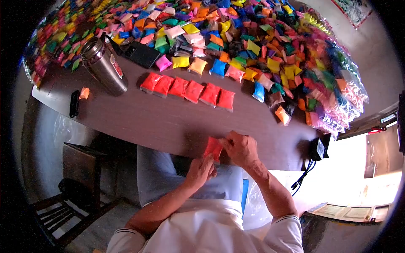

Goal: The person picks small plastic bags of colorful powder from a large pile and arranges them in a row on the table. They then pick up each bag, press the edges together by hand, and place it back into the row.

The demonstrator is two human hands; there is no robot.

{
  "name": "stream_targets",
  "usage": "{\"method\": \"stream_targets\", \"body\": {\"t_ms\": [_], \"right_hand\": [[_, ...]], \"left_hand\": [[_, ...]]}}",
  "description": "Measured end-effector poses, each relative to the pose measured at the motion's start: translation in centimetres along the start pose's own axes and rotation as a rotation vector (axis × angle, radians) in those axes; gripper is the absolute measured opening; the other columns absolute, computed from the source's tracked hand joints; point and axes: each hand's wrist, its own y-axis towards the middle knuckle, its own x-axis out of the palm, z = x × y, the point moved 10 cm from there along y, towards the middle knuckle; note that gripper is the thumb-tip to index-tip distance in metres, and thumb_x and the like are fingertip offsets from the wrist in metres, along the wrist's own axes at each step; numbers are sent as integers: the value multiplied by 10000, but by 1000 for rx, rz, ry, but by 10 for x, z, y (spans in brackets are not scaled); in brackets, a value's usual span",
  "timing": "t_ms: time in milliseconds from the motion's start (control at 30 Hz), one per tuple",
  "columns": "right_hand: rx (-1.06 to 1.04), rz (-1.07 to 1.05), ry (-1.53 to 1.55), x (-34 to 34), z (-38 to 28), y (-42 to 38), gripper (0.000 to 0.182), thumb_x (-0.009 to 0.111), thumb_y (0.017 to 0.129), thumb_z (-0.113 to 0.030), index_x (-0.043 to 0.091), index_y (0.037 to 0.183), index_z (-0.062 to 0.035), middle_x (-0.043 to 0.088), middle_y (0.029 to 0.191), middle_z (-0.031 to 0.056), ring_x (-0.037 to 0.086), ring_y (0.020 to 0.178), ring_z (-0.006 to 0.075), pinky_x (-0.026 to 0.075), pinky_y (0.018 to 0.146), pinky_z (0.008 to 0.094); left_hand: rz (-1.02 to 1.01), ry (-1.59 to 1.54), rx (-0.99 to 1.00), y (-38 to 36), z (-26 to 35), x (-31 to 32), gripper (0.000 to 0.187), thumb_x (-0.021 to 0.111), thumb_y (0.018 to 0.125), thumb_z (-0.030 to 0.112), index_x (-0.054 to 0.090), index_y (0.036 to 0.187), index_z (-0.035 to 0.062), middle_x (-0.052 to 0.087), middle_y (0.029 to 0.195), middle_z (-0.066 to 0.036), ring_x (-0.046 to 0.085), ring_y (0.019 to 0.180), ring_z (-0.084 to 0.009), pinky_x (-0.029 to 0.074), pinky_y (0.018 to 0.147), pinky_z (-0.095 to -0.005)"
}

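A small red packet (212, 148) is held up at the table's near edge, between my two hands. My left hand (200, 172) is closed, its fingertips pinching the packet's lower end. My right hand (241, 148) is also closed, with thumb and forefinger at the packet's upper right side. Farther in on the brown table (160, 120), several matching red packets (179, 87) lie in a side-by-side row. Just behind them are single packets in pink, yellow (180, 62), peach and blue (217, 67).
A big heap of coloured packets (253, 46) covers the far side of the table. On the left stand a steel flask (104, 67) and a black phone-like slab (142, 54). A black box with cables (318, 148) sits at the right edge. A wooden chair (80, 173) is at lower left.
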Motion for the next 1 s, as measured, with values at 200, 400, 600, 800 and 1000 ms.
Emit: {"method": "stream_targets", "body": {"t_ms": [200,400,600,800,1000], "right_hand": [[116,-72,176,-9,14,-19,282,629,839,-317,580,762,-50,610,673,158,620,658,364,484,561,438],[4,-72,21,15,-16,-33,213,665,798,-249,614,739,-51,603,660,152,604,631,360,470,537,421],[75,55,-289,-11,17,-22,260,644,822,-280,609,734,-38,597,636,151,604,612,363,473,536,426],[-56,51,77,-12,-26,-28,175,665,782,-188,603,716,-39,584,654,162,584,596,351,458,516,405],[-9,-42,17,7,-17,-18,239,649,797,-267,606,716,-47,603,670,152,598,642,369,464,552,448]], "left_hand": [[17,-90,-67,-12,-4,-2,425,491,934,419,400,651,116,311,490,27,402,417,-111,251,384,-262],[22,-71,-138,-10,-7,-3,423,461,935,427,378,658,118,302,500,21,381,411,-106,237,386,-258],[-22,-26,-80,-8,5,3,408,432,937,401,364,650,119,328,500,7,381,407,-113,252,385,-264],[-53,-155,-67,3,-21,-1,449,485,927,421,390,614,115,319,464,8,384,387,-128,251,370,-281],[-3,-60,-91,-4,1,1,441,482,938,373,377,596,114,312,450,10,399,395,-130,263,369,-285]]}}
